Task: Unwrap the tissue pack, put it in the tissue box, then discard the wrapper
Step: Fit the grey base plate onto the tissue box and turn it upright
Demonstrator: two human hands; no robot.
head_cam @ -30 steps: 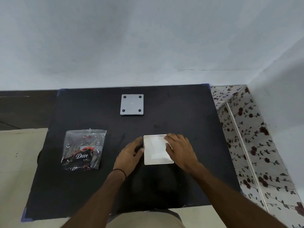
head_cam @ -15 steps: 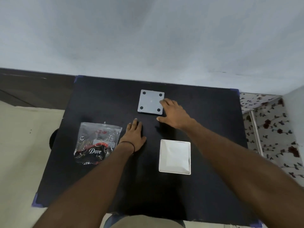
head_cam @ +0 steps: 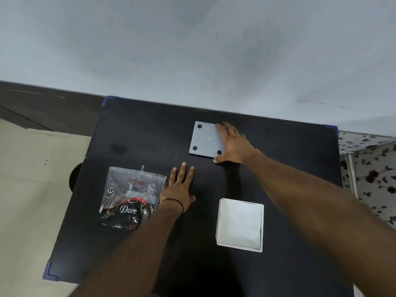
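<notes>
Resting spread right hand (head_cam: 233,144) fingers on flat grey square lid (head_cam: 205,139), left hand (head_cam: 179,189) flat

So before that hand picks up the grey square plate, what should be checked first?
1. Right hand on the grey lid with four black dots: ok, fingers overlap its right edge, thumb at the near corner.
2. Lid actually gripped: cannot tell, it lies flat on the black table.
3. White tissue box open and filled: ok, white tissue shows inside.
4. Path from lid to box free: ok, only bare table between.
5. Left hand out of the way: ok, flat on the table, beside the box.
6. Dove wrapper discarded: not ok, it lies by the left hand.
</notes>
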